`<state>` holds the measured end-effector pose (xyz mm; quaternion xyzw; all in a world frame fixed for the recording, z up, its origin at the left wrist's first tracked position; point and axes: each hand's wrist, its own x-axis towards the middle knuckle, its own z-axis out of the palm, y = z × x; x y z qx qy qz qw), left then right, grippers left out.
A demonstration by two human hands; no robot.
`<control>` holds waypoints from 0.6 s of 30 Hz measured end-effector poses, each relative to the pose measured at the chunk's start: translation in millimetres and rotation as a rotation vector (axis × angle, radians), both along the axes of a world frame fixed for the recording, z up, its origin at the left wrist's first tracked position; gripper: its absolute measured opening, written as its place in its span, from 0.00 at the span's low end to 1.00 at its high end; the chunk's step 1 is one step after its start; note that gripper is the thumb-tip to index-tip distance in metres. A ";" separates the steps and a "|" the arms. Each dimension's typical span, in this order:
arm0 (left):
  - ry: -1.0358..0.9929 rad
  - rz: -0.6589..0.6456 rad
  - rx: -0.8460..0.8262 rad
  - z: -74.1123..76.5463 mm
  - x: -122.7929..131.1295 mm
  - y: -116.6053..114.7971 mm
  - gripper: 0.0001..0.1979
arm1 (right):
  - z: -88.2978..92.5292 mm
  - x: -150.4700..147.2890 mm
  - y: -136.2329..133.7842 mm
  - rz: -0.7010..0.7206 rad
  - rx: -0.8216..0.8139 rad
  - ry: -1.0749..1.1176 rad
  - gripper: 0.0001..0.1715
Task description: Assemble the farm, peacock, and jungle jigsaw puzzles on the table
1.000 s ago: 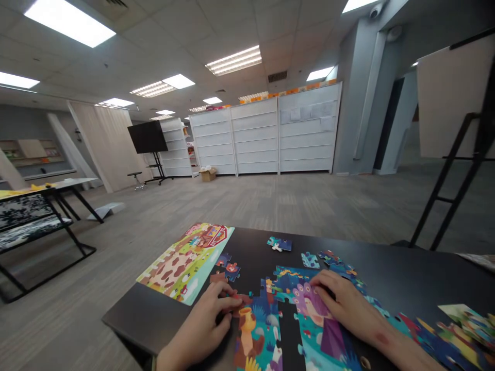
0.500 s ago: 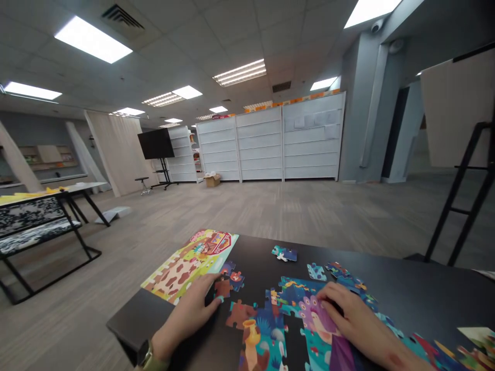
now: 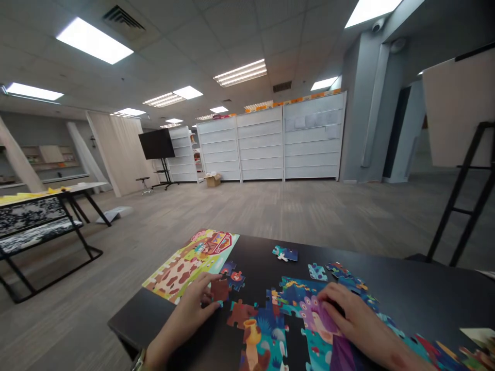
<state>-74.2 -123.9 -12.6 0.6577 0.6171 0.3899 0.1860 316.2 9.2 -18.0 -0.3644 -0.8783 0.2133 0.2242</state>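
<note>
At the left of the table, my left hand (image 3: 195, 304) has its fingertips and thumb closed at the edge of a brown puzzle piece (image 3: 220, 290). Two dark blue pieces with a red figure (image 3: 236, 279) lie just beyond it. My right hand (image 3: 346, 309) rests, fingers bent and thumb apart, on a joined puzzle section with a purple octopus (image 3: 315, 314). Left of that section is another joined part, showing a yellow jar (image 3: 252, 332) and blue plants. A dark gap runs between the two parts lower down, while they meet near the top.
A colourful picture sheet (image 3: 189, 265) covers the table's left corner. Loose pieces (image 3: 285, 253) lie toward the far edge, with a light blue piece (image 3: 317, 271) nearer. More pieces (image 3: 348, 278) trail down the right side of the black table (image 3: 402, 288).
The brown piece has shifted slightly left and turned at my left fingertips, and that hand has curled more. My right hand stays where it was on the puzzle.
</note>
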 end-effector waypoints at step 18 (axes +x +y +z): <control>0.252 -0.206 -0.050 -0.3 28.8 -58.3 0.16 | 1.7 -0.8 1.1 -0.012 0.031 0.005 0.19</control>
